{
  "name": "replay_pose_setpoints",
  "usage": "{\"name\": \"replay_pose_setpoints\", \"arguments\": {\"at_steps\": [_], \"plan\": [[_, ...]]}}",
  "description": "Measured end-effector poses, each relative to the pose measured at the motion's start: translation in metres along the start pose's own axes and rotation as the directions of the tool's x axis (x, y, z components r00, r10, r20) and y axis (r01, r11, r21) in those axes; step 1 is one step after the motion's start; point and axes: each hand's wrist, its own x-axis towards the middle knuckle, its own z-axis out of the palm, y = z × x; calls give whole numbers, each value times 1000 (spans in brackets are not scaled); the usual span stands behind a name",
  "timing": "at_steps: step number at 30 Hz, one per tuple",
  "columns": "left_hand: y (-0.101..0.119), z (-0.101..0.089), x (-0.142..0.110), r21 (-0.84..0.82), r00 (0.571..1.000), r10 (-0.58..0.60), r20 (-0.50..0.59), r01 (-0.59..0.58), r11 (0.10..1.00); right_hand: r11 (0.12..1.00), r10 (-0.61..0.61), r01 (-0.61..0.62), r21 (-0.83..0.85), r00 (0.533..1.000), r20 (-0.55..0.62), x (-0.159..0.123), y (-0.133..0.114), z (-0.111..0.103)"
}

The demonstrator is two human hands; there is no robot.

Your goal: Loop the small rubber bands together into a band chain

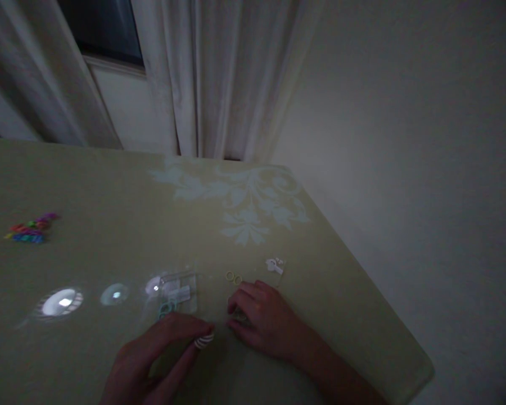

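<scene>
My left hand [160, 354] lies low at the front of the table, thumb and forefinger pinched together at a small pale striped bit [204, 340] that I cannot name. My right hand [265, 320] rests just right of it, fingers curled down onto the cloth over something tiny I cannot make out. Two small yellow rubber rings [234, 277] lie just beyond its fingertips. A clear plastic bag [177, 292] with a teal piece inside lies beyond the left hand. Small white clips [275, 265] sit further right.
The table wears a yellow-green cloth [109, 191] with a pale leaf print [244, 208]. A heap of coloured bands [31, 229] lies at the far left. Lamp glare spots [59, 302] shine on the cloth. Curtains [219, 79] hang behind; the table's right edge [362, 270] is close.
</scene>
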Motion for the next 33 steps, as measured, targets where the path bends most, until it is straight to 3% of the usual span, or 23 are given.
{"name": "replay_pose_setpoints", "arguments": {"at_steps": [4, 13, 15, 17, 20, 23, 27, 33], "plan": [[-3, -1, 2, -5, 996, 90, 16, -90, 996, 998, 69, -69, -10, 998, -14, 3, 0, 1], [-5, 0, 1, 18, 999, 31, 17, -31, 999, 980, 122, -121, -161, 993, -5, 6, -3, 11], [-5, 1, 1, 14, 998, 53, 34, -53, 998, 988, 120, -122, -94, 992, -29, 5, -5, 10], [-5, 1, 1, -9, 994, 97, 54, -97, 995, 989, 102, -96, 115, 994, -47, 3, -8, 5], [-4, 3, 0, -53, 987, 137, 90, -132, 990, 864, 75, -45, 502, 996, -41, -1, -17, -4], [-5, 4, -2, -74, 987, 124, 100, -117, 990, 709, 58, -49, 704, 998, 11, -5, -26, -5], [-4, 4, -3, -90, 982, 158, 100, -149, 985, 572, 42, -90, 816, 996, 81, -6, -31, -1], [-1, 5, 0, -35, 987, 128, 97, -125, 992, 443, 26, -133, 887, 990, 135, -3, -28, -4]]}}
